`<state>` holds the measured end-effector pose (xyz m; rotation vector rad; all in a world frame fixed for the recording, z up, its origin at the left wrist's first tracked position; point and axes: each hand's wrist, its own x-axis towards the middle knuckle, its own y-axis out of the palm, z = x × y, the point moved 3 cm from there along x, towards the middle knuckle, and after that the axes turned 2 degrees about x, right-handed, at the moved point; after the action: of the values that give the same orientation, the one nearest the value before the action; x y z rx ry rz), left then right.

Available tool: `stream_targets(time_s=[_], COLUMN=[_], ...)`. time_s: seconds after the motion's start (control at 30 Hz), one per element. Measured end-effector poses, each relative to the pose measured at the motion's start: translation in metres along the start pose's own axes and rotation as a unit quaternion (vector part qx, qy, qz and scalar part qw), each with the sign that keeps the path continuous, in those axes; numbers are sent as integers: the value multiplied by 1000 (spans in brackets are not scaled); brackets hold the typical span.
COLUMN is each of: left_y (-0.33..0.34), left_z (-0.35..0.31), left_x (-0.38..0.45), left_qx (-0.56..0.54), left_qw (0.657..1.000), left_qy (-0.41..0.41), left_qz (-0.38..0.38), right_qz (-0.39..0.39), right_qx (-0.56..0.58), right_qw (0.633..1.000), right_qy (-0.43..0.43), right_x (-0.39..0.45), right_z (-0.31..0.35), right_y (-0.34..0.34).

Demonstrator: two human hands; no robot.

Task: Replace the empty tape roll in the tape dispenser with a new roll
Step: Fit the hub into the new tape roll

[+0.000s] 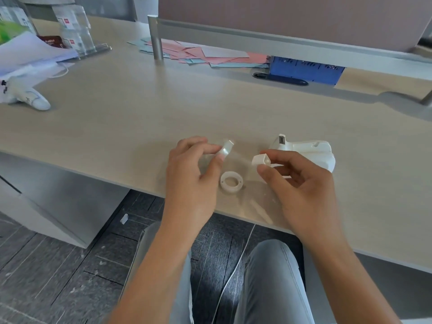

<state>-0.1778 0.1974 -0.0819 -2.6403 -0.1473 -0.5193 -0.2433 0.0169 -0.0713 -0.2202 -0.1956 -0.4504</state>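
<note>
A person sits at a long pale wooden desk (140, 108), and both hands are just above its near edge. The left hand (194, 176) pinches the end of a clear strip of sticky tape (226, 148) between thumb and first finger. The strip runs across to the right hand (301, 183), which pinches a small white plastic piece (260, 159) with its thumb and fingertips. What that piece is cannot be told, and more white shows under the fingers.

A small white plastic ring with a hollow middle (232, 182) lies flat on the desk between the two hands — it touches neither of them. The white plastic tape dispenser (311, 152) rests on the desk just behind the right hand, and the knuckles hide its near side.

Other things sit far back. Pink and pale blue paper sheets (205, 54) lie spread around a silver metal post (156, 38), and a blue plastic box (306, 69) stands under the grey divider wall (292, 19). At the far left are a pile of white papers (30, 52), a clear plastic stand (77, 36) and a white toy plane (30, 97) — all well apart from the hands. Under the desk edge show the person's light blue jeans (268, 277) and a dark tiled floor (58, 277).
</note>
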Motion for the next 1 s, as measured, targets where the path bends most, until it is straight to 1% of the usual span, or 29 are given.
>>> stream_targets(time_s=[0.03, 0.07, 0.13, 0.2, 0.27, 0.33, 0.43, 0.57, 0.63, 0.77, 0.93, 1.0], left_y=[1, 3, 9, 15, 22, 29, 40, 51, 54, 57, 59, 59], left_z=[-8, -16, -31, -44, -52, -58, -64, -69, -68, -66, -66, -65], left_x=[-3, -7, -15, -23, -30, -35, -41, -48, -50, -52, -55, -56], left_qx=[-83, -168, -304, -388, -436, -459, -480, -480, -474, -468, -471, -471], left_qw=[996, 982, 939, 899, 870, 854, 840, 837, 841, 848, 847, 849], left_qy=[-40, -81, -147, -181, -202, -210, -216, -223, -225, -219, -210, -206], left_qz=[16, 37, 68, 92, 113, 126, 130, 140, 135, 120, 125, 121], right_qz=[-7, -14, -25, -37, -52, -64, -70, -61, -53, -37, -51, -49], right_qx=[11, 18, 21, 16, -14, -52, -87, -139, -116, 4, 70, 72], right_qw=[1000, 1000, 999, 997, 992, 986, 979, 969, 976, 992, 993, 993], right_qy=[-4, -10, -29, -65, -111, -144, -172, -195, -179, -118, -80, -75], right_x=[-2, -5, -11, -15, -19, -22, -25, -26, -26, -27, -25, -25], right_z=[3, 5, 10, 14, 19, 22, 26, 24, 22, 25, 26, 26], right_y=[-4, -8, -17, -26, -35, -44, -53, -55, -55, -52, -51, -52])
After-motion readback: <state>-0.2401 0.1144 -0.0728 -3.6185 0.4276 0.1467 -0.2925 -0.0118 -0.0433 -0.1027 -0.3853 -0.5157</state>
